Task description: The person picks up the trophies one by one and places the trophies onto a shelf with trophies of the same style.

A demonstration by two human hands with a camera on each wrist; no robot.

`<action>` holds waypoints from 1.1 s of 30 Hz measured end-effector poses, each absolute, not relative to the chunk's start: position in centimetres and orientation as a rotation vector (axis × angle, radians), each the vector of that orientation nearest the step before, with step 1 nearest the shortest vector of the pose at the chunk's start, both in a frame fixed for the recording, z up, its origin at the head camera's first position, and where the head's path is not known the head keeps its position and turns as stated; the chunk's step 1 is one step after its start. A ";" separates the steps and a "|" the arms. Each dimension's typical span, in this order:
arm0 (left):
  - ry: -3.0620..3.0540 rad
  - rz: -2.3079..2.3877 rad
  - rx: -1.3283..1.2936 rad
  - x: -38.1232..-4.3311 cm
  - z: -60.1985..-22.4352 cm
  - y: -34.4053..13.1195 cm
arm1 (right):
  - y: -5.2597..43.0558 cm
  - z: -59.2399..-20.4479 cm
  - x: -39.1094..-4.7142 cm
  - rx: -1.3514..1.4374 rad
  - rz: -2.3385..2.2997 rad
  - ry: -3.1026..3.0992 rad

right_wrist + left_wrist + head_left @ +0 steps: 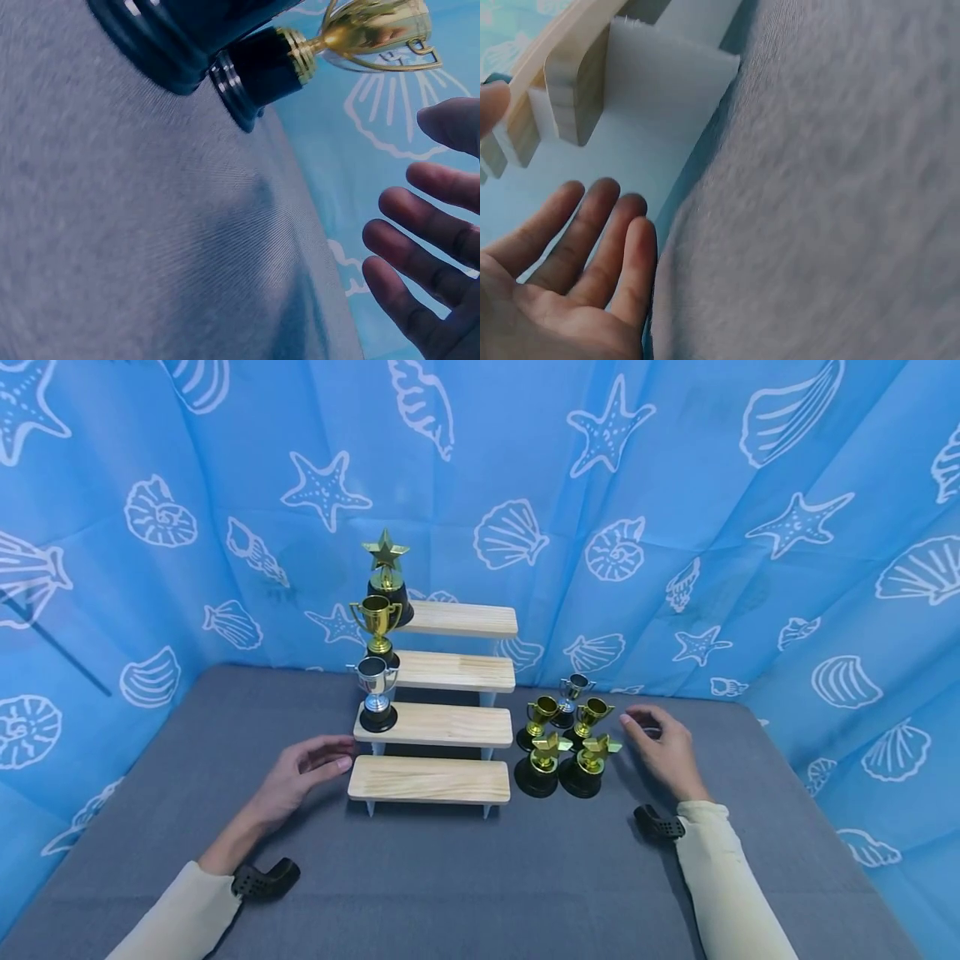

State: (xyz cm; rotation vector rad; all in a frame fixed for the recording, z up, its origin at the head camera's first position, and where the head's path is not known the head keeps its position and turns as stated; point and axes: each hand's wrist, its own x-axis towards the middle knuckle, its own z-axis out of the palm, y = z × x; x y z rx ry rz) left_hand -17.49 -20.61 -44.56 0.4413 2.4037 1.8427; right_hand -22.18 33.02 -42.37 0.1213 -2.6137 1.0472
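My left hand (294, 783), fingers loosely bent and holding nothing, is beside the left end of the lowest step of a wooden tiered stand (431, 779). A silver cup trophy (377, 693), a gold cup trophy (378, 620) and a gold star trophy (386, 568) stand at the left ends of the upper steps. My right hand (666, 752), relaxed and bare of any object, rests right of a group of trophies: two gold stars (591, 768), two gold cups (542, 718) and one silver cup (573, 697). In the right wrist view, its fingers (420, 217) are apart from a gold cup trophy (259, 71).
A grey cloth (450, 893) covers the table. Blue curtains (517, 468) with white shell and starfish prints hang behind it and at both sides. Pale supports (664, 82) hold up the stand's steps. Black bands (266, 881) sit on both wrists.
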 end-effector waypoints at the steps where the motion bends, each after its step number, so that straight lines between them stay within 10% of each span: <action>1: 2.372 1.860 0.459 -17.4 -44.6 -20.5 | 33.0 -42.3 -22.1 0.117 1.052 -2.618; 33: 2.132 1.946 0.629 -17.1 -46.0 -21.0 | 33.3 -39.4 -21.2 0.408 1.646 -2.691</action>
